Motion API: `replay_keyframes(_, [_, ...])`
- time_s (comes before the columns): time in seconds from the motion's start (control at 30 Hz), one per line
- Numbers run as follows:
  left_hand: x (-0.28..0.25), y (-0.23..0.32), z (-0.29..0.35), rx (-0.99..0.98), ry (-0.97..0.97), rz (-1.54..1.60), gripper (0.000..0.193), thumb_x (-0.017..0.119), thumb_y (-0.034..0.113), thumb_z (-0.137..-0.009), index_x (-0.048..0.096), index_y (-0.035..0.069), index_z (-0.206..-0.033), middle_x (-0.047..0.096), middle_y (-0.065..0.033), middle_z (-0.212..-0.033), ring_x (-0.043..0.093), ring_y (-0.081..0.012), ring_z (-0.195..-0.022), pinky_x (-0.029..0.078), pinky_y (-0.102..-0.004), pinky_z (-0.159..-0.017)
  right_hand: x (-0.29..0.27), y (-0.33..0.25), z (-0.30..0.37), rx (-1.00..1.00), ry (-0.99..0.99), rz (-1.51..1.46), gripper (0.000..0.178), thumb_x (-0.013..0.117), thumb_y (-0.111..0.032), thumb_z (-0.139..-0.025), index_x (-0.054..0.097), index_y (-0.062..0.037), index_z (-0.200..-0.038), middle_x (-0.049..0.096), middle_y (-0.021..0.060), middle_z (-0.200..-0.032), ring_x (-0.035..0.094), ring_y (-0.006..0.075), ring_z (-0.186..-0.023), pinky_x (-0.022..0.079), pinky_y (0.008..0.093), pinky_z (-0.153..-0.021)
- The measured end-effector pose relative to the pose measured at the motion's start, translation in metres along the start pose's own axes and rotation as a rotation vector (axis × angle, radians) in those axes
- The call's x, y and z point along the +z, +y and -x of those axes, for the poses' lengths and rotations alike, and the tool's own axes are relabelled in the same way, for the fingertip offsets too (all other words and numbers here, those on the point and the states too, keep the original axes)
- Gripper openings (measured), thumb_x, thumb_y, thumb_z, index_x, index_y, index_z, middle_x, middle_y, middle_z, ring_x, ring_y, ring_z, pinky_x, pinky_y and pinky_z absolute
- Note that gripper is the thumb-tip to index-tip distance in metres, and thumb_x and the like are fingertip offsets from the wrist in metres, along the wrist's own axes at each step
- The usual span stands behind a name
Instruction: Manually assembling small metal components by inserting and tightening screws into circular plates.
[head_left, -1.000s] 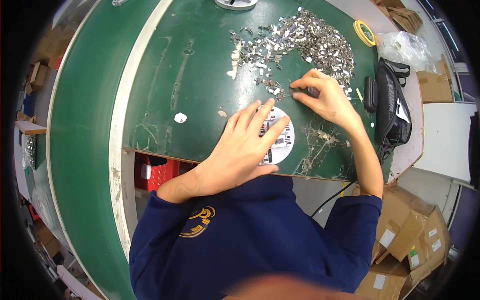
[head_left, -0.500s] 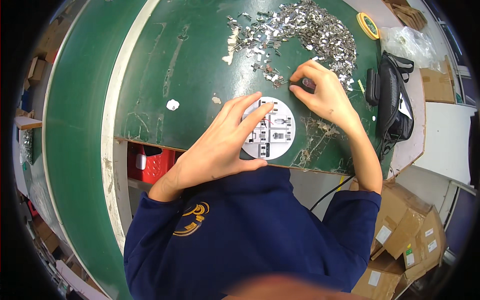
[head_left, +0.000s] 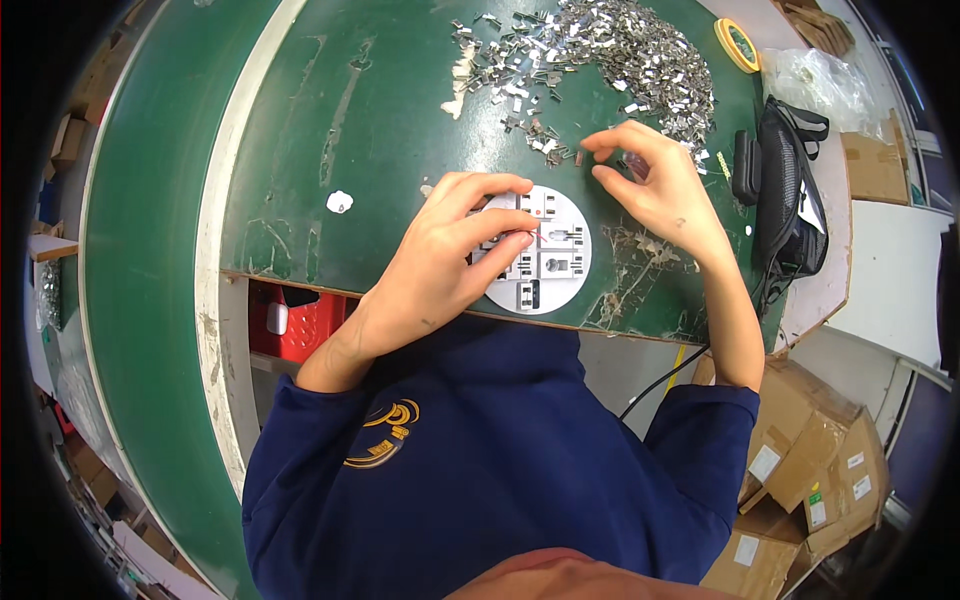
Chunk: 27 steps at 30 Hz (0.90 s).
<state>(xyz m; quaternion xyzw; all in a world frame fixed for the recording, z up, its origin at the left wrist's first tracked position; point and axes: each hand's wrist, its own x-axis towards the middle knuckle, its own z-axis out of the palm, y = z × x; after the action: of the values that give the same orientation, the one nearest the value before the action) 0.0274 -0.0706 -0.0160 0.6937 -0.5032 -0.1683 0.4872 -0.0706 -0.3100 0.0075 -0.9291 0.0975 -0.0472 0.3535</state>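
Note:
A round white plate (head_left: 572,282) with several raised blocks and metal parts lies near the table's front edge. My left hand (head_left: 450,240) reaches over its left side, thumb and index finger pinched close together above the blocks. A thin reddish line shows by those fingertips; what they hold is too small to make out. My right hand (head_left: 665,195) is to the right of and beyond the plate, thumb and index finger apart at the tips. A reddish, see-through handle (head_left: 635,165) sits inside its curled fingers, mostly hidden. Loose small metal clips (head_left: 545,145) lie just left of it.
A large heap of small metal clips (head_left: 650,70) covers the far right of the green table (head_left: 400,120). Near the right edge are a yellow tape roll (head_left: 737,45), a black case (head_left: 746,172) and a black mesh bag (head_left: 790,200). Cardboard boxes (head_left: 810,450) stand at lower right.
My left hand's spread fingers have drawn together into a pinch over the plate. My right hand has shifted slightly right, away from the small clips, its fingertips a little farther apart.

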Motion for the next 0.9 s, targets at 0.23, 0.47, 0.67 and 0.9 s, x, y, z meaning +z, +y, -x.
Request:
replay_keyframes(0.23, [0.0,0.001,0.001,0.011,-0.012,-0.02,0.021,0.072,0.004,-0.084,0.073,0.007,-0.104,0.061,-0.0103,-0.129,0.056,-0.0286,-0.113,0.048,-0.0368,-0.094,0.013,-0.003,0.01,-0.122,0.102,0.145,0.021,0.072,-0.003,-0.083,0.069,-0.0034,-0.104,0.065,0.0059,-0.092,0.056,0.0133,-0.06,0.046,0.0259,-0.056])
replay_keyframes(0.47, [-0.002,-0.001,0.004,0.007,-0.042,0.038,0.02,0.072,0.004,-0.083,0.073,0.008,-0.103,0.06,-0.0119,-0.131,0.056,-0.0301,-0.116,0.046,-0.0385,-0.098,0.031,0.002,0.019,-0.183,0.209,0.252,0.02,0.074,-0.003,-0.083,0.07,-0.0033,-0.103,0.066,0.0063,-0.095,0.057,0.0135,-0.059,0.045,0.0267,-0.052])
replay_keyframes(0.67, [-0.002,-0.001,0.006,-0.004,-0.015,0.09,0.017,0.073,0.004,-0.082,0.074,0.007,-0.099,0.062,-0.0129,-0.128,0.058,-0.0295,-0.115,0.047,-0.0375,-0.098,-0.003,-0.002,0.018,-0.02,0.281,0.165,0.013,0.073,-0.004,-0.084,0.071,-0.0013,-0.097,0.068,0.0056,-0.091,0.06,0.0125,-0.062,0.046,0.0252,-0.055])
replay_keyframes(0.9, [0.002,0.004,0.0,-0.023,0.041,0.062,0.016,0.073,0.003,-0.082,0.075,0.005,-0.098,0.066,-0.0116,-0.122,0.062,-0.0265,-0.109,0.05,-0.0353,-0.092,-0.004,0.016,0.021,0.062,0.185,0.256,0.013,0.071,-0.007,-0.086,0.071,-0.0004,-0.096,0.069,0.0072,-0.09,0.059,0.0134,-0.065,0.046,0.0268,-0.06])
